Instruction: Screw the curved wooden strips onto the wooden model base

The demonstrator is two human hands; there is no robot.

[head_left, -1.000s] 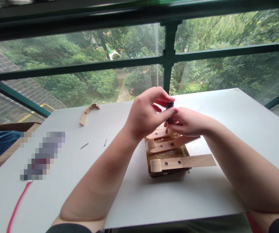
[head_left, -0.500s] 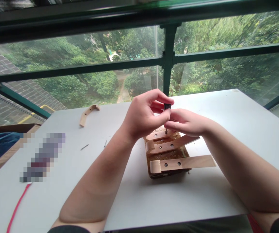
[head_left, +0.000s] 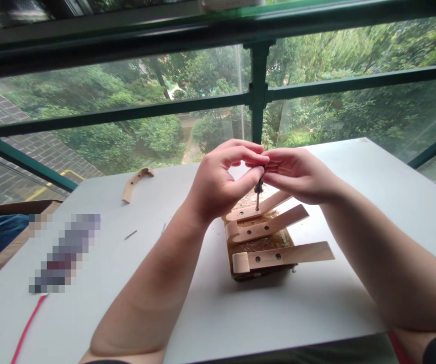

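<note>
A screwdriver (head_left: pixel 258 188) with a black handle stands nearly upright, its tip on a screw in the farthest curved wooden piece (head_left: pixel 246 212). My left hand (head_left: pixel 223 177) is closed round the top of the handle with thumb and fingers. From the other side, my right hand (head_left: pixel 301 174) pinches the same handle; the fingers hide most of it. Beneath lies a block wrapped in brown tape (head_left: pixel 257 246). Across it also rest a middle wooden piece (head_left: pixel 278 224) and a near wooden piece (head_left: pixel 301 254), each with two screws.
Another curved wooden piece (head_left: pixel 136 185) lies at the table's far left. A small thin metal piece (head_left: pixel 130 234) is left of my arm. A pixelated object (head_left: pixel 68 253) and a red strap (head_left: pixel 28 328) lie farther left. Green-framed windows border the table (head_left: pixel 210 323).
My right hand has risen from lower on the screwdriver to its handle, with its fingers now meeting my left hand's. The lower handle and shaft show more plainly. The view has shifted slightly.
</note>
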